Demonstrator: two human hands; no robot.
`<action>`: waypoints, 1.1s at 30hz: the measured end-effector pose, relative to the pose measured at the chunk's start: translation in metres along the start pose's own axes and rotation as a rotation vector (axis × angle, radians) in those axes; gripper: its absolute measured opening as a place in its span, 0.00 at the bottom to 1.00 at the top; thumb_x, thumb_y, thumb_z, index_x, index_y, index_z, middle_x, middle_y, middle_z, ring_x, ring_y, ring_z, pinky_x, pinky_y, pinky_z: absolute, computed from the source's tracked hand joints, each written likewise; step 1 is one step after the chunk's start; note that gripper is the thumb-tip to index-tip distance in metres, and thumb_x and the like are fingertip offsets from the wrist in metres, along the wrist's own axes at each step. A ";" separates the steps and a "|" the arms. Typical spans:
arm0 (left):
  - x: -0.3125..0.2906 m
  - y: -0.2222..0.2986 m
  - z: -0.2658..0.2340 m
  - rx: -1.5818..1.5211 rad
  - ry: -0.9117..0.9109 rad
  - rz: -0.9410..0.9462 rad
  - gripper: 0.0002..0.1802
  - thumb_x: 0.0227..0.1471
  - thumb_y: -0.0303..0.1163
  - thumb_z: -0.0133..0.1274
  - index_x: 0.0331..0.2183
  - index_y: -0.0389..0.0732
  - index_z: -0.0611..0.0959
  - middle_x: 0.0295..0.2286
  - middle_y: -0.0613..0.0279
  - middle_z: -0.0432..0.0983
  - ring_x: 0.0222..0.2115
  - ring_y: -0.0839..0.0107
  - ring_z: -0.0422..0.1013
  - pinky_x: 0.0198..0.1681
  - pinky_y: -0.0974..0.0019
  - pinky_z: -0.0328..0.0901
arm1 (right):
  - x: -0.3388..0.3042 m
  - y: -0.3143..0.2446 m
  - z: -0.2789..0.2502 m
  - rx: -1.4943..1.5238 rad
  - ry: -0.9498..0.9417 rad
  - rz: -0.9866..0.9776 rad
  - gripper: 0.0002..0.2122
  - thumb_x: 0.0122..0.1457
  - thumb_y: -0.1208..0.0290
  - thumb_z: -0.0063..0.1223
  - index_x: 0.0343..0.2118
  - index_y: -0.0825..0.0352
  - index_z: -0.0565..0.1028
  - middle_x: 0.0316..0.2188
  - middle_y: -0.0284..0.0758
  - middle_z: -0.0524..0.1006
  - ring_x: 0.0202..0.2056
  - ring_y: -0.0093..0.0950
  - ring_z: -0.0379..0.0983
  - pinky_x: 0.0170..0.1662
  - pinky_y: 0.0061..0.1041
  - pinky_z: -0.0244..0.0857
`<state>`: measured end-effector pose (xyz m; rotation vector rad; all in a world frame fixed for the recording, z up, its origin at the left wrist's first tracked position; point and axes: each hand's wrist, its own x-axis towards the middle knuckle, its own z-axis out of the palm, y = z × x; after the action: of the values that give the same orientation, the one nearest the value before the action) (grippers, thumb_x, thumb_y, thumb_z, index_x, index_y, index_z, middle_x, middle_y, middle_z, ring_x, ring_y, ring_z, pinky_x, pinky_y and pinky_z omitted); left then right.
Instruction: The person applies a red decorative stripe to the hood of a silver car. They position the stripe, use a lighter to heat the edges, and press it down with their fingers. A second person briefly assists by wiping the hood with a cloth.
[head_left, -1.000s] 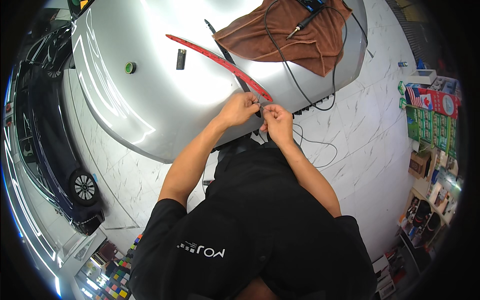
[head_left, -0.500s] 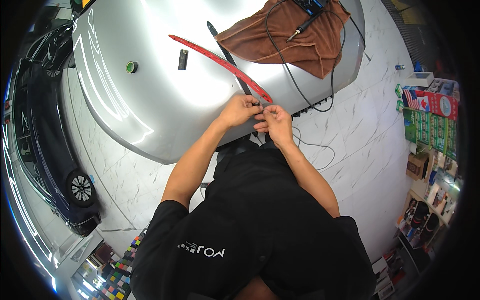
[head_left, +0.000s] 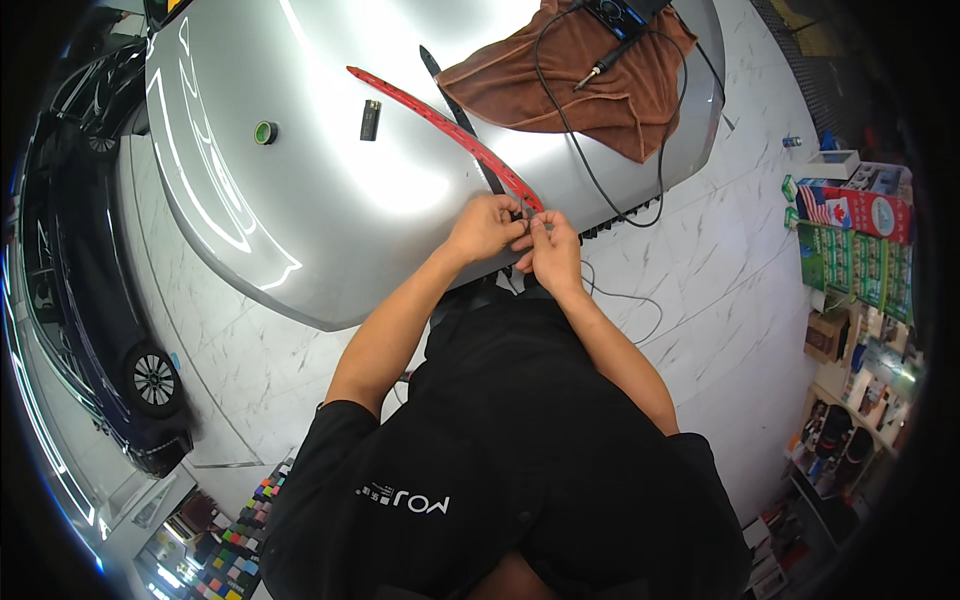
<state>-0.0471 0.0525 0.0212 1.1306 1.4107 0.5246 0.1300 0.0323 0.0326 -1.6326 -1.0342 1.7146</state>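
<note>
My left hand (head_left: 484, 230) and my right hand (head_left: 554, 252) meet at the near edge of a silver car hood (head_left: 330, 240). Both have their fingertips pinched close together over something small and dark, perhaps thin wire ends; the fingers mostly hide it. Just beyond them is the near tip of a long, curved red strip (head_left: 440, 122), which lies slantwise on the hood. A black strip (head_left: 457, 110) crosses beneath it, partly covered by a brown cloth. Below my hands, a thin grey cable (head_left: 640, 298) loops over the floor.
On the brown cloth (head_left: 590, 110) rest a soldering iron (head_left: 600, 68) and its dark control unit (head_left: 622, 14), with a black cord looping off the hood. A black lighter (head_left: 370, 121) and a green tape roll (head_left: 265, 132) lie on the hood. A dark car (head_left: 100, 290) stands left; stocked shelves (head_left: 855, 350) right.
My fingertips have drawn closer together, and the right hand has shifted slightly left. The view has moved a little; the things on the hood lie as before.
</note>
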 end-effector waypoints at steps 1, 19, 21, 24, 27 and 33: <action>-0.001 0.001 0.002 0.011 0.012 0.004 0.09 0.58 0.32 0.67 0.36 0.37 0.87 0.18 0.74 0.72 0.20 0.83 0.63 0.25 0.68 0.59 | -0.001 0.001 0.000 -0.045 0.012 -0.029 0.11 0.80 0.66 0.47 0.52 0.71 0.71 0.27 0.41 0.85 0.16 0.24 0.76 0.19 0.23 0.68; -0.028 -0.001 0.033 0.363 0.582 0.476 0.10 0.54 0.31 0.70 0.38 0.41 0.88 0.25 0.60 0.74 0.25 0.59 0.74 0.29 0.55 0.69 | 0.003 0.011 0.005 0.341 0.060 0.026 0.09 0.74 0.70 0.61 0.47 0.71 0.82 0.21 0.30 0.77 0.15 0.17 0.66 0.18 0.19 0.60; -0.027 -0.006 0.035 0.418 0.613 0.553 0.09 0.54 0.30 0.70 0.38 0.42 0.89 0.26 0.60 0.75 0.25 0.59 0.75 0.29 0.55 0.69 | 0.003 0.010 0.005 0.334 0.054 0.018 0.09 0.74 0.70 0.61 0.48 0.72 0.82 0.21 0.30 0.77 0.15 0.17 0.66 0.19 0.19 0.60; -0.025 -0.011 0.036 0.407 0.618 0.553 0.08 0.54 0.29 0.69 0.38 0.43 0.90 0.26 0.60 0.75 0.24 0.61 0.75 0.28 0.57 0.70 | 0.005 0.010 0.000 0.339 0.025 0.006 0.10 0.74 0.72 0.59 0.50 0.73 0.83 0.22 0.30 0.78 0.16 0.17 0.67 0.20 0.19 0.62; -0.025 -0.013 0.037 0.369 0.630 0.549 0.08 0.54 0.28 0.70 0.38 0.43 0.90 0.26 0.60 0.75 0.23 0.63 0.75 0.27 0.58 0.69 | 0.006 0.011 -0.009 0.289 0.025 -0.065 0.12 0.75 0.72 0.57 0.53 0.73 0.83 0.24 0.32 0.80 0.19 0.18 0.72 0.22 0.19 0.66; -0.024 -0.016 0.038 0.301 0.650 0.574 0.07 0.55 0.27 0.70 0.38 0.42 0.90 0.26 0.62 0.73 0.21 0.65 0.72 0.25 0.60 0.68 | -0.001 -0.020 -0.010 -0.028 0.129 -0.372 0.14 0.76 0.72 0.53 0.59 0.70 0.82 0.33 0.35 0.85 0.24 0.19 0.78 0.29 0.21 0.72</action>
<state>-0.0208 0.0137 0.0115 1.7224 1.7451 1.1964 0.1381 0.0441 0.0499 -1.4379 -1.2143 1.3388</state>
